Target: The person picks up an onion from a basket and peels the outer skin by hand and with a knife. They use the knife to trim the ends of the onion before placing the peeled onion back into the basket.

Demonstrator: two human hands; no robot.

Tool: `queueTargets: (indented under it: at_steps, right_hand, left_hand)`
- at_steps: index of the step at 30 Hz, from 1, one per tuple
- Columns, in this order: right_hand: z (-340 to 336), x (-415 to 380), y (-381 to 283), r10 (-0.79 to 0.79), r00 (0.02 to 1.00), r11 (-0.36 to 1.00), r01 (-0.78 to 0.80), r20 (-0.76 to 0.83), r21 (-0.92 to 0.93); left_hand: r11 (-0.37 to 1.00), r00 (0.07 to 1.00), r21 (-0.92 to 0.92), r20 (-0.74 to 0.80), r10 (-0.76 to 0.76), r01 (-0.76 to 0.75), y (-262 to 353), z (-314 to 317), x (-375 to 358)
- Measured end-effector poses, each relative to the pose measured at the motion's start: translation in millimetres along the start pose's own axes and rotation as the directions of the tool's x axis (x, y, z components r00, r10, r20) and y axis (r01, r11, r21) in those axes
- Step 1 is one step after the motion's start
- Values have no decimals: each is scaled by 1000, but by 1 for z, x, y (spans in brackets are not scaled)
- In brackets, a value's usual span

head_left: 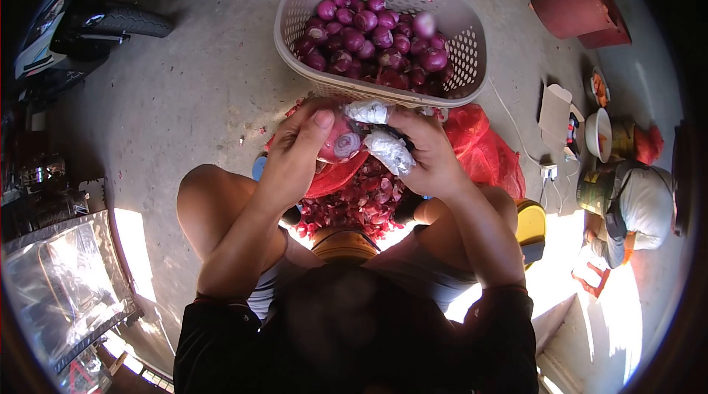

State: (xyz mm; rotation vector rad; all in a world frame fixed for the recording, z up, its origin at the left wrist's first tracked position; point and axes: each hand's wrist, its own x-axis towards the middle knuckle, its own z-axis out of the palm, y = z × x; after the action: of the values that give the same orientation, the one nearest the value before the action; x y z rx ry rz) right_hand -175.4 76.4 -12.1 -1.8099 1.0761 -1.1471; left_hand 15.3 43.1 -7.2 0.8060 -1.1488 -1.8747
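Observation:
My left hand (296,145) is wrapped round a red onion (344,140), whose cut end with pale rings faces up. At the onion's right side is my right hand (424,145), its thumb and a finger covered in silvery-white wrapping (389,151). The wrapped fingertips are bent towards the onion; whether a small tool lies between them is hidden. Beneath both hands lies a heap of red onion skins (354,206), beside red netting (472,145). Beyond the hands, a grey perforated basket (317,78) holds several purple onions (366,22).
A motorbike wheel (133,19) stands at the upper left. On the right are a red container (571,3), a white bowl (598,134), an open cardboard box (554,114) and a cable. Another person (643,206) is low at the far right. A yellow object (531,223) lies beside my right knee.

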Motion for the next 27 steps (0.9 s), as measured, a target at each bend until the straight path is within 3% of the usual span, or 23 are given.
queueTargets:
  at_steps: [5,8,14,17,21,26,27]
  right_hand:
    - [9,-2,3,118,992,977,-107,-51,187]
    - [9,-2,2,94,992,972,-73,-86,224]
    - [1,6,-7,94,989,955,-58,-112,292]
    - [-1,5,-7,145,982,943,-98,-125,317]
    - [-4,2,-4,231,964,929,-176,-135,326]
    - [-13,3,-4,197,966,933,-133,-166,335]
    - [-16,5,-4,118,983,957,-75,-140,282]
  left_hand:
    - [995,998,81,-13,64,-63,-3,0,0]
    - [989,994,111,-26,105,-101,-3,2,0]
    - [998,999,57,15,38,-39,-7,-4,-2]
    - [986,988,78,69,140,-146,-3,0,0]
    - [987,988,93,88,125,-133,3,3,-1]
    - [990,986,-9,80,144,-144,1,5,0]
    - [989,986,-12,81,149,-148,1,5,0]
